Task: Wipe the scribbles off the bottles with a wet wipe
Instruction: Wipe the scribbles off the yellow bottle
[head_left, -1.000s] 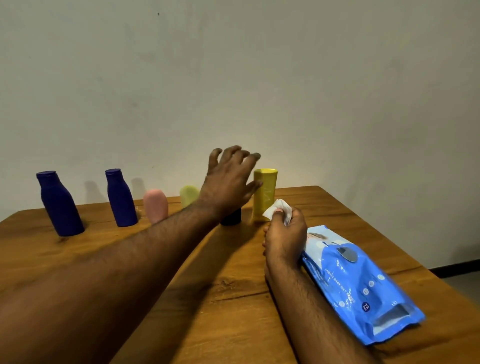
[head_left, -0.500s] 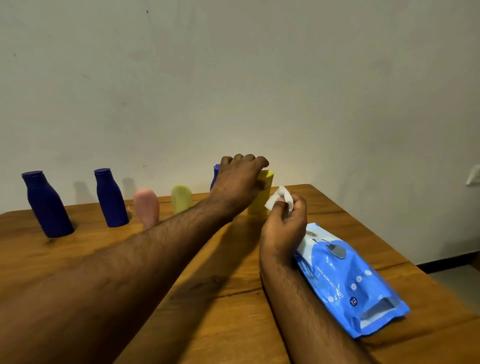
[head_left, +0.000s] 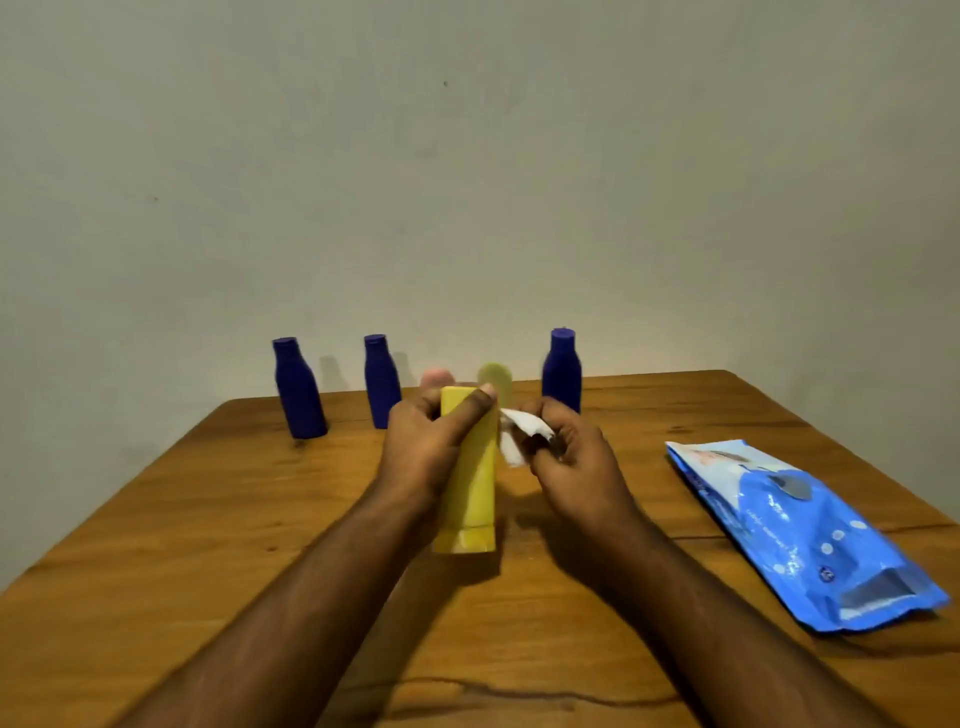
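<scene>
Because our table (head_left: 218, 525) must keep the work within reach, we leave the pack of wipes (head_left: 800, 530) lying at our right and five bottles (head_left: 298, 389) standing along the far edge, waiting. We lift the yellow bottle (head_left: 470, 488) over the middle, our left hand (head_left: 426, 447) wrapped round it so a side faces the wet wipe (head_left: 519, 434), which our right hand (head_left: 571, 457) pinches just beside it.

Three dark blue bottles (head_left: 300, 389) (head_left: 382, 382) (head_left: 562, 371), one yellow (head_left: 470, 493), pink (head_left: 435, 378) and green bottle (head_left: 496, 382), one wipe pack (head_left: 800, 530).
</scene>
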